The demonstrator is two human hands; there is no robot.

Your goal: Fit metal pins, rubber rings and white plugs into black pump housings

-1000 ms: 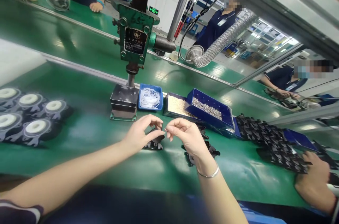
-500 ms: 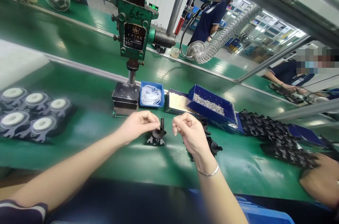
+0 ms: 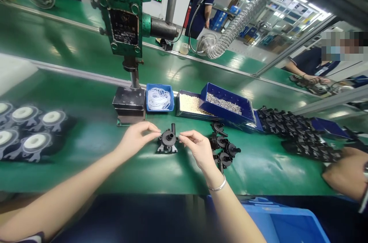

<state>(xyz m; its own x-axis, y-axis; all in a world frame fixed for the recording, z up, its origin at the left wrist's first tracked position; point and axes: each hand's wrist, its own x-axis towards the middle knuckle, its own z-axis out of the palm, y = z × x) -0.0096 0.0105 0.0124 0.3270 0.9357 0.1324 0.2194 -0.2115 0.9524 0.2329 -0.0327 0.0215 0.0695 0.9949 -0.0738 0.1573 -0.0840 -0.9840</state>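
Working at one black pump [image 3: 168,139] with both hands, pump sitting mid-depth on green counter [image 3: 138,174], between front and back edges, side spout aimed at back edge. Holding left hand [image 3: 138,137] at pump's left side, thumb and finger drawn together; same with right hand [image 3: 199,149] at right side. Can't tell for either hand if gripping pump, pinching something small, or only touching.

Seeing loose pile of black pumps [image 3: 227,159] just right of right hand. Toward back edge, left to right: press base [image 3: 129,99], blue tray [image 3: 160,110] of white rings [image 3: 159,98], dark box [image 3: 186,114] of pale bits [image 3: 190,104], blue box [image 3: 224,110] of metal pins [image 3: 224,103] overlapping it. Rows of black parts [image 3: 287,124] toward right end, co-worker's hand [image 3: 347,172] beside them. White-ringed parts [image 3: 37,141] at left end. Blue bin [image 3: 258,209] below front edge, right side.
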